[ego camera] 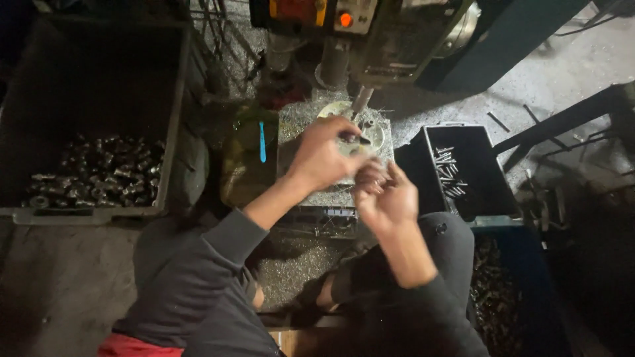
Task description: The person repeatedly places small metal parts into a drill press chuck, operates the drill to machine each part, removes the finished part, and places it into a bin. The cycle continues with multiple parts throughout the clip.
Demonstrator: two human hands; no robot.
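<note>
Pinching a small dark rod-like part (352,138) between thumb and fingertips, the left hand (322,157) closes on it above the round pale fixture plate (374,130) of a bench drill. The part's long axis runs roughly left to right, its free end pointing right toward the drill spindle (361,100). Just beside it, the right hand (387,196) is half curled, palm up, fingers loosely bent; whether it holds anything cannot be told. Both hands hover over a grey worktable (297,125) strewn with fine metal swarf. A blue-handled tool (262,141) lies on the table's left edge. To the left, a dark plastic crate (173,119) holds shiny cylindrical metal fittings (99,173). To the right, a black bin (493,175) contains slender bright pins (448,170).
</note>
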